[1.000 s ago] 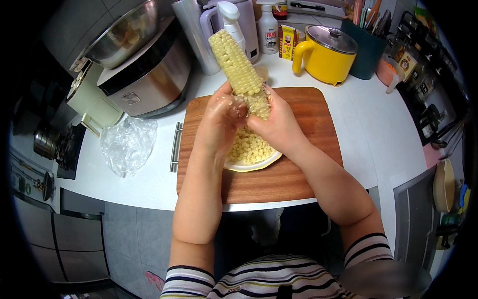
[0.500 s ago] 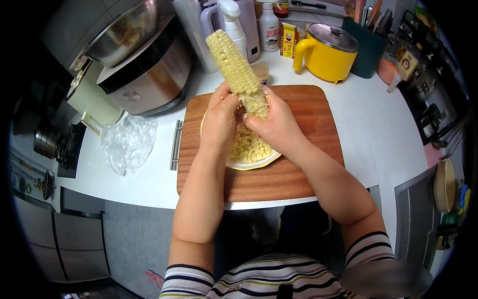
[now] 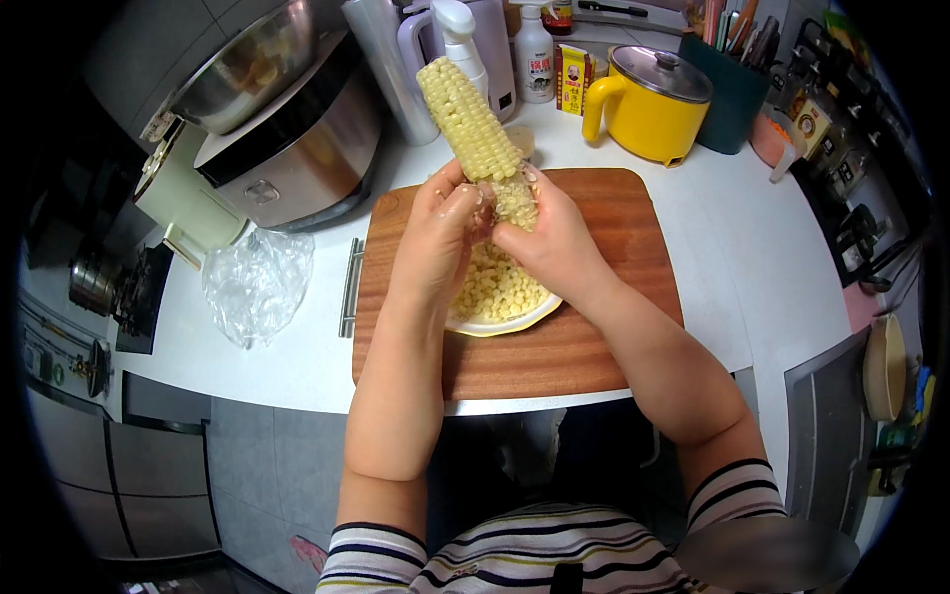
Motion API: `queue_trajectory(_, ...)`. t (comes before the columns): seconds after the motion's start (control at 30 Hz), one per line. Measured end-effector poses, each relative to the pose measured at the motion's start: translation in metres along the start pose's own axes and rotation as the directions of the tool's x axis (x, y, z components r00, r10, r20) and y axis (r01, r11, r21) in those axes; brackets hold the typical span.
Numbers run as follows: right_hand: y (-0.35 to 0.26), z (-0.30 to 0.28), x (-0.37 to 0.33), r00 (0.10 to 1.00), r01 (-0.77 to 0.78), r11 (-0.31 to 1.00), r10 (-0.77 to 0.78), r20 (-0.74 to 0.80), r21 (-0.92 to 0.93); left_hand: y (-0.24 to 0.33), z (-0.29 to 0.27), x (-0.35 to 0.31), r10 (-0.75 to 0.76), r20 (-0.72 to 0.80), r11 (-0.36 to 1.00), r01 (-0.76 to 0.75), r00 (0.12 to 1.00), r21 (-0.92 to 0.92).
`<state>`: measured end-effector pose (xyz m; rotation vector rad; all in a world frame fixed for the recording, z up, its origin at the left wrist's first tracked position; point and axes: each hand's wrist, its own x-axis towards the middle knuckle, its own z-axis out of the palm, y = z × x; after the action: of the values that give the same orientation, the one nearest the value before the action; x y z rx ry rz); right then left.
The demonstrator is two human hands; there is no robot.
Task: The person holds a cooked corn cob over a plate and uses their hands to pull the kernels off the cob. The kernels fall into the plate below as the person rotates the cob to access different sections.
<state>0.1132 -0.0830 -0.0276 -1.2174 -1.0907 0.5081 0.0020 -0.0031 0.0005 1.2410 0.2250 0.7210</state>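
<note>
An ear of corn (image 3: 469, 124) slants up and to the left over a plate (image 3: 507, 328). Pale kernels still cover its upper part, while the lower part is stripped to rough cob. My right hand (image 3: 549, 233) is wrapped round that bare lower end. My left hand (image 3: 442, 223) is closed against the corn's left side, thumb bent at the edge of the kernel rows, with bits of corn stuck to the fingers. Loose kernels (image 3: 498, 287) lie heaped on the plate under both hands. Beneath the plate is a brown wooden cutting board (image 3: 614, 257).
A clear plastic bag (image 3: 255, 285) lies left of the board, beside a metal rack (image 3: 350, 287). Behind stand a steel-and-black cooker (image 3: 297, 139), a white spray bottle (image 3: 460, 45) and a yellow pot (image 3: 653, 109). A green utensil holder (image 3: 727, 104) is at the back right.
The corn has shifted slightly to the right and its tilt barely differs. My left thumb has moved a little along the kernel edge; my right hand keeps its hold.
</note>
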Motion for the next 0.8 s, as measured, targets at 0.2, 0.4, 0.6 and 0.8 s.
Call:
queue_trajectory(0.2, 0.006, 0.003, 0.000, 0.998, 0.054, 0.999, -0.054, -0.024, 0.002, -0.007, -0.007, 0.008, -0.029, -0.056, 1.000, 0.029, 0.998, -0.013)
queue_trajectory(0.4, 0.007, 0.002, 0.000, 0.987, 0.098, 0.976, -0.120, -0.104, -0.196, -0.007, -0.006, 0.004, 0.023, 0.004, 0.991, -0.022, 1.000, -0.133)
queue_trajectory(0.6, 0.002, 0.003, -0.004, 0.991, 0.098, 0.953, -0.121, -0.064, -0.287, -0.001, 0.004, 0.000, -0.004, -0.066, 1.000, 0.003, 0.998, -0.016)
queue_trajectory(0.8, 0.004, 0.005, -0.006, 0.980, 0.187, 0.933, -0.197, -0.002, -0.308, -0.007, -0.008, 0.000, -0.030, -0.133, 0.998, 0.022, 0.991, -0.062)
